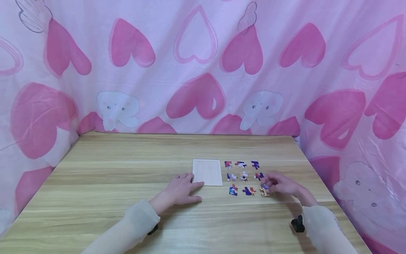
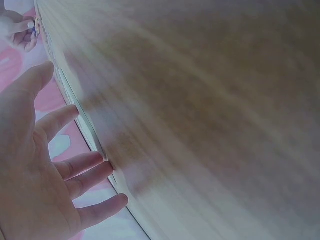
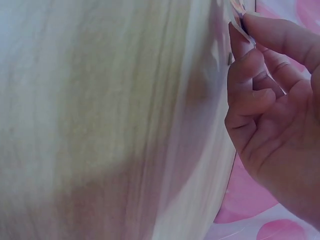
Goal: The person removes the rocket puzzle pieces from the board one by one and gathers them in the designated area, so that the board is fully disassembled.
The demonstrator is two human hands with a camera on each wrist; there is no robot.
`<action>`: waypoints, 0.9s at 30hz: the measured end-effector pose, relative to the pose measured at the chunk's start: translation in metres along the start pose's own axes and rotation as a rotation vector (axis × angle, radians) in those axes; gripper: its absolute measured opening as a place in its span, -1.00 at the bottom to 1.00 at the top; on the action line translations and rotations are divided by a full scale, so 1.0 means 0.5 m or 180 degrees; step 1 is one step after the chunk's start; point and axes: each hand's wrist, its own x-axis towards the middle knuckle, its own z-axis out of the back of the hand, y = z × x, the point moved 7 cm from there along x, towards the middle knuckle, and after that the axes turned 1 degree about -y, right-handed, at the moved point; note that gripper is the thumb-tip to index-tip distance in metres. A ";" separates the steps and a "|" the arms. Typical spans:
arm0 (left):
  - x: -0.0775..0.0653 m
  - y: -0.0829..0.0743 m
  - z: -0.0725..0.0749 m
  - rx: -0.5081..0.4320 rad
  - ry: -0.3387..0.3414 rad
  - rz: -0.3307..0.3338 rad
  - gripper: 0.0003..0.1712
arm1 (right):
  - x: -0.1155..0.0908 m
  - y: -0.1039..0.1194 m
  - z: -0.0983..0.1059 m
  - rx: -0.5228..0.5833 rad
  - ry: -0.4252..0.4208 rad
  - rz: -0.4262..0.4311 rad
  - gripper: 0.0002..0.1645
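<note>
My right hand (image 1: 279,184) pinches a jigsaw puzzle piece (image 1: 264,191) between thumb and finger, at the lower right of the loose pieces. In the right wrist view that piece (image 3: 240,17) stands tilted up, partly cut off by the frame's top. A pale square puzzle tray (image 1: 207,173) lies flat on the table, left of the pieces. Fingers spread, my left hand (image 1: 181,190) rests at the tray's lower left corner; its fingers look straight in the left wrist view. The other puzzle pieces, purple, red and white, lie apart in rough rows, such as the middle piece (image 1: 244,176).
The wood-grain table (image 1: 127,165) spreads under both hands. Behind it and at both sides hangs a pink curtain (image 1: 158,81) with hearts and white cartoon animals. A black wrist device (image 1: 297,224) sits at the right cuff.
</note>
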 end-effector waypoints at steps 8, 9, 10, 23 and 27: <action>0.000 -0.001 0.000 -0.0005 -0.0055 -0.0025 -0.34 | 0.005 -0.012 0.003 -0.0180 -0.0171 -0.0116 -0.68; 0.000 -0.001 0.001 -0.0003 -0.0056 -0.0028 -0.34 | 0.006 -0.010 0.003 -0.0207 -0.0179 -0.0103 -0.68; 0.000 -0.001 0.000 -0.0002 -0.0057 -0.0030 -0.34 | 0.007 -0.009 0.002 -0.0230 -0.0189 -0.0087 -0.68; -0.006 0.000 0.003 -0.0174 -0.0062 -0.0032 -0.33 | 0.011 -0.007 0.012 -0.0297 -0.0520 -0.0138 -0.78; -0.008 0.008 -0.001 -0.0398 -0.0058 0.0055 -0.30 | 0.013 -0.004 0.021 -0.0329 -0.0813 -0.0182 -0.78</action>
